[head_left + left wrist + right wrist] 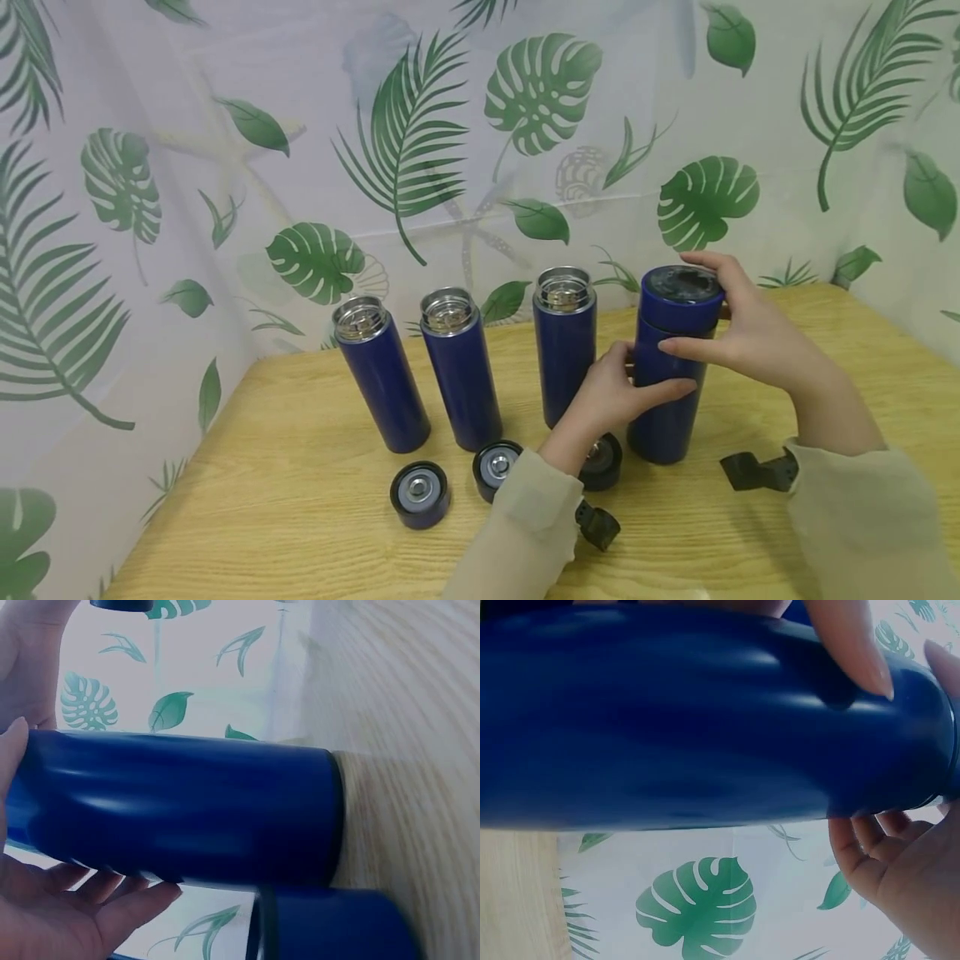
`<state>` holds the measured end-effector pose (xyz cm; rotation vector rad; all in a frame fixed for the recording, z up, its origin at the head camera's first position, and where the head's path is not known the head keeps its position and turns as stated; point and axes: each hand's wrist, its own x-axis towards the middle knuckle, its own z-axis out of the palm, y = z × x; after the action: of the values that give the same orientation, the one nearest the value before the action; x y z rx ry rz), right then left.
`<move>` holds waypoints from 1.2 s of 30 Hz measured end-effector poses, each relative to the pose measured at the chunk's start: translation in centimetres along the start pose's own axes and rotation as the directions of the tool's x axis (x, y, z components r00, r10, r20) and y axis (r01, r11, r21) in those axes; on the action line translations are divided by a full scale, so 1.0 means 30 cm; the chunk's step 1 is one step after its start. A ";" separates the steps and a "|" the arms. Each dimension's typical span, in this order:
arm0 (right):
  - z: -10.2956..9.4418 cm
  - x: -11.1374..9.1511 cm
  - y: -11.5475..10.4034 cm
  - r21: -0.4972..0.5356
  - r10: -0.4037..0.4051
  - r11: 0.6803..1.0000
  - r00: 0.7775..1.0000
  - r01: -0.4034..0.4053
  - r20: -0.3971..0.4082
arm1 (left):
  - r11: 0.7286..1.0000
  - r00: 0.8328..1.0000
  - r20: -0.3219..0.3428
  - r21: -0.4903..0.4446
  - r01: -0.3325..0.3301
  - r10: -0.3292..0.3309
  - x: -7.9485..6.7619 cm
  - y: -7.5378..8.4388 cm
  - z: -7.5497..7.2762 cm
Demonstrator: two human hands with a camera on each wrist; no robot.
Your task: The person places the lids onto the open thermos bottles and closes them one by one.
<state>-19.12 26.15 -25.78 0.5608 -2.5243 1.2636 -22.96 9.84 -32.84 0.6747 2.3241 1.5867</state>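
A dark blue vacuum flask stands upright on the table at the right, with its blue, dark-topped lid on. My left hand grips the middle of its body, thumb on the near side. Higher up, my right hand holds the lid, one finger over the top rim and the thumb at the lid's lower edge. In the left wrist view the flask body lies between thumb and fingers. The right wrist view shows the flask close up; its top end is partly cut off.
Three lidless blue flasks, the left, middle and right, stand beside it. Their lids lie upturned in front: one, another, and a third partly behind my left wrist. A leaf-patterned cloth hangs behind the table.
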 end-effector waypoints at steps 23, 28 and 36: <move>0.002 0.009 0.007 -0.034 0.054 0.998 0.988 -0.060 -0.143 | 0.985 0.999 -0.051 0.171 0.010 -0.001 -0.070 0.030 -0.028; -0.005 0.010 0.018 -0.030 0.085 0.995 0.981 -0.092 -0.175 | 0.976 1.000 -0.027 0.216 -0.009 0.016 -0.095 0.023 -0.051; -0.001 0.019 0.040 0.019 0.093 0.996 0.972 -0.091 -0.218 | 0.971 0.998 0.001 0.233 -0.059 0.061 -0.110 0.011 -0.072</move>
<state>-20.18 26.71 -26.39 0.2905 -2.3860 1.2916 -20.99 6.53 -31.92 0.7991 2.5425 1.3511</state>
